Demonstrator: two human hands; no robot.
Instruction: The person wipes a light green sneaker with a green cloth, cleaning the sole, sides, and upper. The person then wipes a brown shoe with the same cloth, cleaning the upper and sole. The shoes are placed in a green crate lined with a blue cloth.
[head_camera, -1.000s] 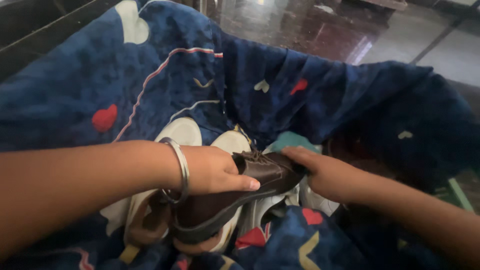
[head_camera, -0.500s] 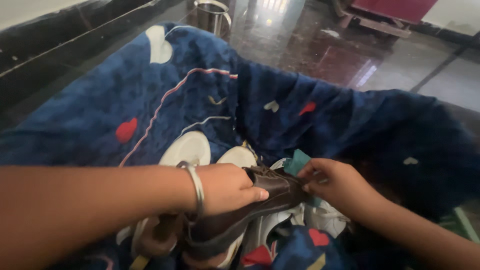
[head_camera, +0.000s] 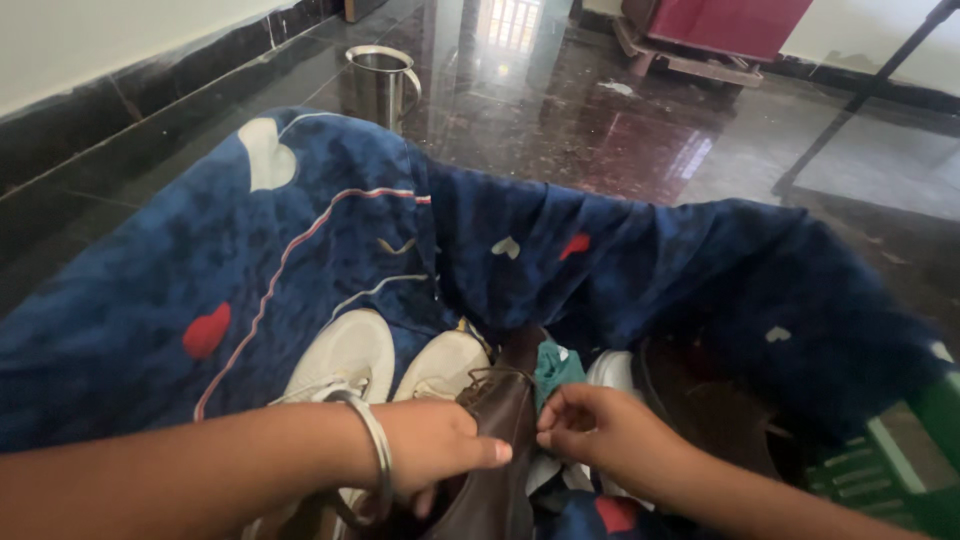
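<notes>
My left hand (head_camera: 435, 448), with a metal bangle at the wrist, grips a dark brown lace-up shoe (head_camera: 500, 440) that now stands almost on end. My right hand (head_camera: 600, 435) pinches at the shoe's top edge, right by a teal cloth (head_camera: 555, 368). Two white shoes (head_camera: 350, 355) lie side by side just beyond my left hand. All of this sits inside a hollow lined with a dark blue blanket (head_camera: 300, 230) printed with red and white hearts.
A steel mug (head_camera: 380, 82) stands on the glossy dark floor beyond the blanket. A green crate edge (head_camera: 900, 450) shows at the lower right. A red piece of furniture (head_camera: 735, 25) is at the far back, and a dark pole (head_camera: 860, 95) slants at the right.
The brown shoe has been turned from lying sideways to nearly upright. My right hand moved from the shoe's toe to its top edge by the teal cloth. The camera has tilted up.
</notes>
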